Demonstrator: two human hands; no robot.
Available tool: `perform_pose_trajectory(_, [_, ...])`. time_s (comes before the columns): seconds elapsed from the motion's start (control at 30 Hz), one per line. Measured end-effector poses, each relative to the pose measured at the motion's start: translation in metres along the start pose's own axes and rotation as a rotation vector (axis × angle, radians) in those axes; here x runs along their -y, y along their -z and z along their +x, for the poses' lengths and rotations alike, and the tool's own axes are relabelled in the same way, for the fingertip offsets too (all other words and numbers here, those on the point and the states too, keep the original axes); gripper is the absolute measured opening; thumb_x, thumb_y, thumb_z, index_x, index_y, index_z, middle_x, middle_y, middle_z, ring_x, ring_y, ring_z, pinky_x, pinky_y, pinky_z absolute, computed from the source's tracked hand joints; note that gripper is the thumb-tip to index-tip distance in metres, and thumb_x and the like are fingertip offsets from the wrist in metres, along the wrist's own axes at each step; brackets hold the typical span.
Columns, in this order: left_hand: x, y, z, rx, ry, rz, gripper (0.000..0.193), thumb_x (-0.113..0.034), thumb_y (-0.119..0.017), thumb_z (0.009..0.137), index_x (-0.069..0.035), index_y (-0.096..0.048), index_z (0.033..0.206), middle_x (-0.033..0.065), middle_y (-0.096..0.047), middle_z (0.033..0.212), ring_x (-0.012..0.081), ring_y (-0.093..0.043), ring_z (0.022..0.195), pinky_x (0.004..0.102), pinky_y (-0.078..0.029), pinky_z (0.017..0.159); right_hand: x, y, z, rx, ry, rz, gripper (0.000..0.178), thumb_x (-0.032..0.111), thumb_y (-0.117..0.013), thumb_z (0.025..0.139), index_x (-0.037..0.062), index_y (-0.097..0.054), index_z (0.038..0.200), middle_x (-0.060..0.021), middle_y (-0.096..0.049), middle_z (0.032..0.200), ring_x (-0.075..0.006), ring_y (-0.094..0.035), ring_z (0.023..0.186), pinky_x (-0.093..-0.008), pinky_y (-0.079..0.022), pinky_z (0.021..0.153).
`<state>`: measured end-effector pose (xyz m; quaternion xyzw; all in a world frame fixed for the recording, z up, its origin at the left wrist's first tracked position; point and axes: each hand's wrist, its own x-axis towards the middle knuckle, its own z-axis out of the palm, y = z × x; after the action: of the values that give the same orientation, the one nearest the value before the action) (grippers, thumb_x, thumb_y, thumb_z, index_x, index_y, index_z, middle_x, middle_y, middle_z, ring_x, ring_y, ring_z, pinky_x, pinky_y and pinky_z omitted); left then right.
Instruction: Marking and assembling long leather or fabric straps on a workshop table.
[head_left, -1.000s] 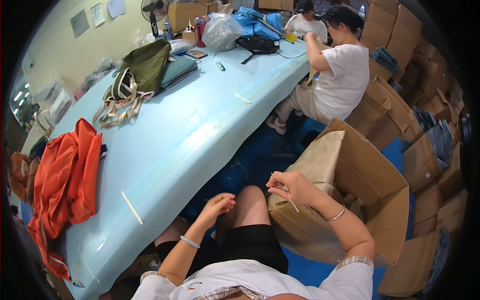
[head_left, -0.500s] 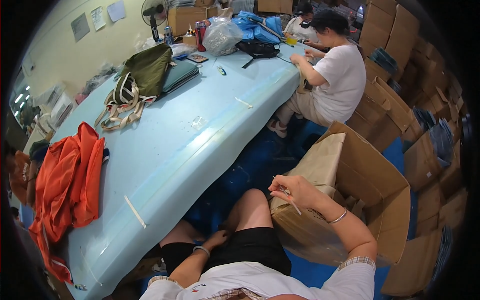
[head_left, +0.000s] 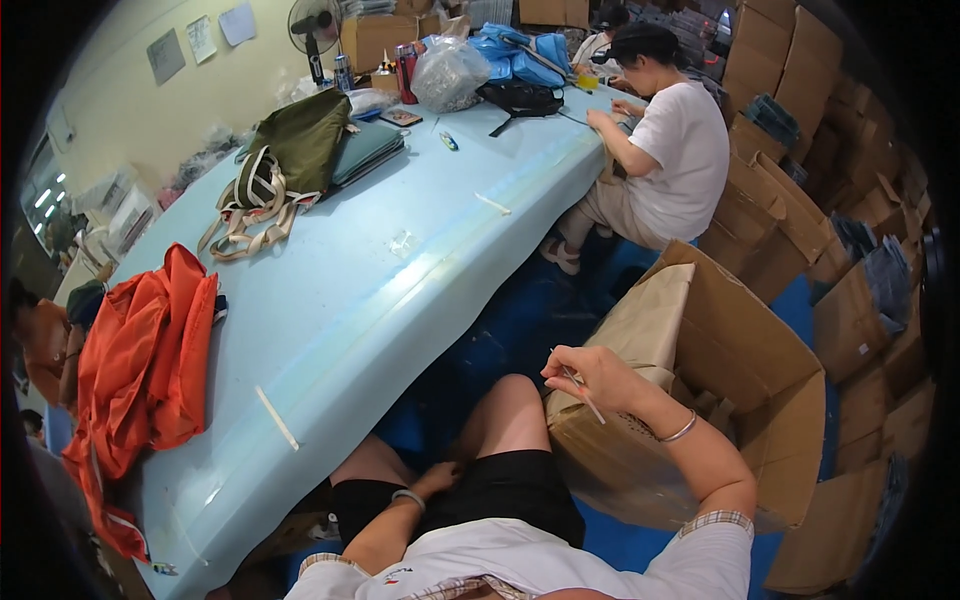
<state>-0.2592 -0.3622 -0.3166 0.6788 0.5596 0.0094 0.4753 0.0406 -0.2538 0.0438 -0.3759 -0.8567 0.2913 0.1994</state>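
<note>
My right hand (head_left: 590, 378) is raised beside the cardboard box, closed around a thin, pale, stick-like tool (head_left: 592, 403). The tool slants down past the fingers; its exact kind is too small to make out. My left hand (head_left: 436, 480) rests on my lap against the black shorts (head_left: 490, 492), its fingers mostly hidden in shadow between the thighs. A red-orange cloth item (head_left: 150, 350) lies heaped on the left end of the light blue table (head_left: 330, 300). Farther along the table is an olive green bag (head_left: 300, 140) with cream straps, beside folded grey-green cloth (head_left: 370, 152).
A large open cardboard box (head_left: 765, 420) stands close at my right. A co-worker in a white shirt (head_left: 685, 160) sits at the table's far right. Stacked cartons (head_left: 770, 225) fill the right side. A clear plastic bag (head_left: 450, 75) and blue bag (head_left: 520, 50) lie at the back.
The view has shifted slightly, so the table and its things appear a little farther right. Both my hands keep nearly the same pose.
</note>
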Motion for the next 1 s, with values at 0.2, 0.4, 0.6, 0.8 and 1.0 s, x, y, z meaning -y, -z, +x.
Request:
perform_pose_trajectory(0.2, [-0.003, 0.001, -0.002, -0.028, -0.006, 0.025, 0.034, -0.027, -0.058, 0.088, -0.004, -0.064, 0.112, 0.0231, -0.066, 0.109, 0.0400, -0.063, 0.103, 0.0466, -0.050, 0.086, 0.001, 0.000, -0.001, 0.000, 0.010, -0.009, 0.016, 0.012, -0.069, 0.087, 0.0002, -0.060, 0.092, -0.0122, -0.065, 0.079, -0.0240, -0.064, 0.073, -0.0329, -0.050, 0.067])
perform_pose_trajectory(0.4, [-0.006, -0.001, -0.003, -0.038, -0.032, 0.013, 0.033, -0.027, -0.058, 0.088, -0.004, -0.064, 0.110, 0.0241, -0.065, 0.109, 0.0419, -0.061, 0.103, 0.0487, -0.049, 0.087, 0.000, -0.001, 0.000, 0.001, 0.011, 0.005, 0.016, 0.012, -0.069, 0.087, 0.0004, -0.060, 0.092, -0.0121, -0.065, 0.079, -0.0240, -0.064, 0.073, -0.0328, -0.050, 0.067])
perform_pose_trajectory(0.6, [-0.008, -0.003, 0.002, -0.004, -0.061, 0.033, 0.032, -0.027, -0.057, 0.087, -0.005, -0.065, 0.109, 0.0250, -0.065, 0.107, 0.0425, -0.062, 0.101, 0.0493, -0.049, 0.087, 0.000, 0.000, 0.001, 0.009, -0.019, 0.030, 0.016, 0.012, -0.069, 0.087, 0.0007, -0.060, 0.092, -0.0115, -0.066, 0.080, -0.0236, -0.065, 0.074, -0.0322, -0.051, 0.068])
perform_pose_trajectory(0.8, [-0.006, -0.006, 0.009, 0.007, -0.087, 0.028, 0.032, -0.025, -0.058, 0.086, -0.003, -0.066, 0.108, 0.0268, -0.065, 0.106, 0.0437, -0.061, 0.100, 0.0497, -0.049, 0.086, -0.002, -0.002, 0.000, 0.017, -0.049, 0.054, 0.014, 0.012, -0.069, 0.088, 0.0012, -0.061, 0.093, -0.0110, -0.068, 0.082, -0.0226, -0.066, 0.075, -0.0318, -0.052, 0.070])
perform_pose_trajectory(1.0, [-0.018, -0.001, 0.020, 0.065, -0.071, 0.117, 0.033, -0.023, -0.059, 0.086, -0.002, -0.066, 0.110, 0.0266, -0.065, 0.105, 0.0427, -0.063, 0.099, 0.0478, -0.049, 0.086, -0.002, -0.001, -0.005, 0.005, -0.052, 0.041, 0.014, 0.011, -0.069, 0.087, 0.0007, -0.061, 0.093, -0.0110, -0.069, 0.085, -0.0229, -0.067, 0.077, -0.0316, -0.053, 0.071])
